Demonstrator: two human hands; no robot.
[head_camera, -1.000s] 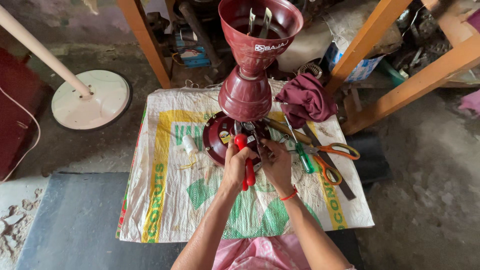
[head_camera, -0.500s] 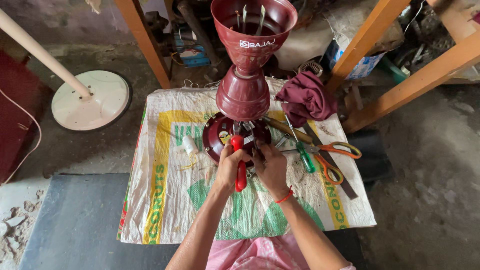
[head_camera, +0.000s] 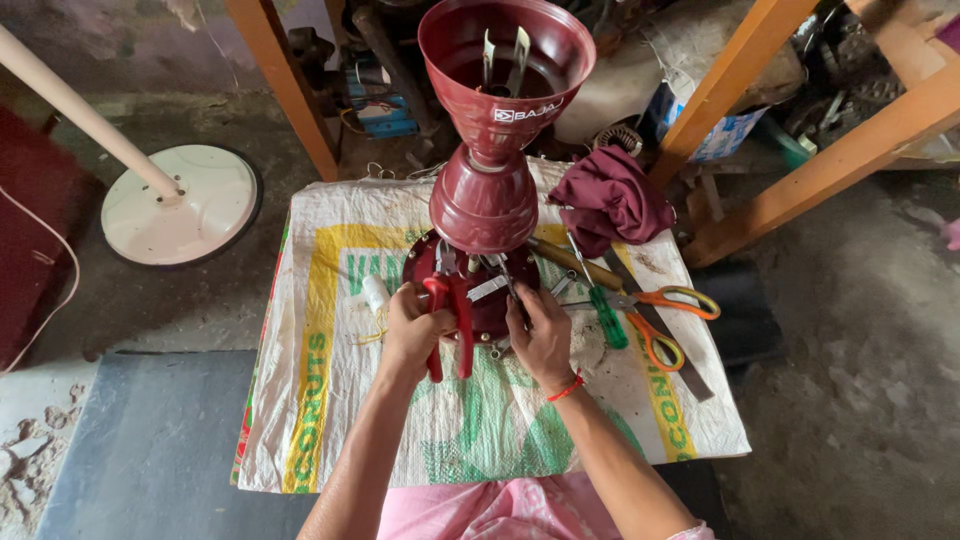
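Barely shifted since before, the maroon fan motor (head_camera: 487, 200) stands upright on the sack-covered table (head_camera: 330, 400), just beyond both hands. Left hand (head_camera: 415, 328) grips red pliers (head_camera: 450, 325), handles pointing back toward the person. Right hand (head_camera: 540, 335) pinches wires at the motor's base; scissors (head_camera: 665, 320) lie right of it.

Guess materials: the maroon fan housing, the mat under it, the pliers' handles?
Maroon fan housing: likely painted metal, glossy with smooth highlights. Mat: woven plastic sacking, visible weave and printed colours. Red pliers handles in the left hand: seemingly plastic or rubber sleeves, uniform red sheen.
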